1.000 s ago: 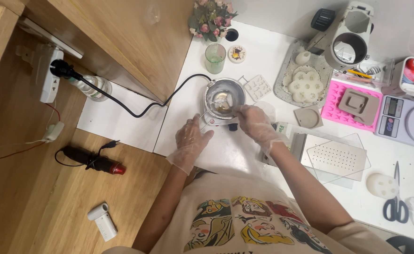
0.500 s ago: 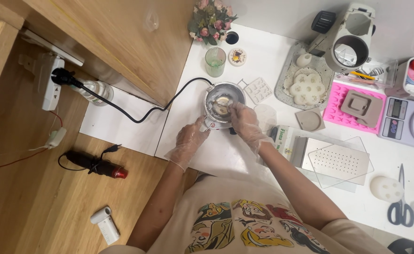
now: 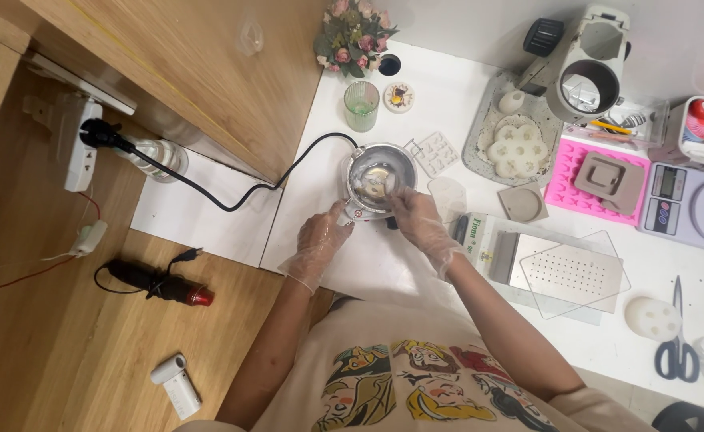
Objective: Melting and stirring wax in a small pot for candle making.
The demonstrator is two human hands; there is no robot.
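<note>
Both gloved hands meet at the metal pot on the table: left hand pinches its near-left rim, right hand curls, grip unclear, over its near-right edge.

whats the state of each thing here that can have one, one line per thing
small round metal pot: upright on the white table, pale contents inside
left hand: in a clear glove, at the pot's near-left rim
right hand: in a clear glove, at the pot's near-right rim
black power cord: plugged into the white power strip
green ribbed glass: upright
blue-handled scissors: lying flat, blades shut
grey digital scale: nothing on its pan
</note>
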